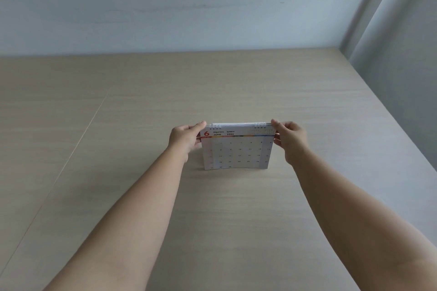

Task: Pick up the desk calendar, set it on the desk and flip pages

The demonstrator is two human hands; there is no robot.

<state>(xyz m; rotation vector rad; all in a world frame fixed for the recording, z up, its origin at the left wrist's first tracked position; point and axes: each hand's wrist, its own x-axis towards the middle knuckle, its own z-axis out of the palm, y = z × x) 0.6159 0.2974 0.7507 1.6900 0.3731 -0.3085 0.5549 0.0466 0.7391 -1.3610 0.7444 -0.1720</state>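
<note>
Desk calendar (237, 149) front and centre, standing upright on the pale wood table (118, 196), June page facing the camera, and it sits squarely between the two hands. Behind it, well beyond the fingertips, a plain wall (189, 7) closes off the table's far edge. The left hand (186, 137) pinches the top left corner, thumb on the front of the page near the big red 6, fingers curled round behind. The right hand (289, 136) mirrors it at the top right corner, closed on the edge just beside the wire binding (260, 124). The bottom edge looks to be touching the table, though whether it bears its own weight I can't tell. So the set-down step reads as all but finished, and flipping comes next. That calls for one hand to steady the stand while the other lifts the June sheet and carries it up and over the rings.
</note>
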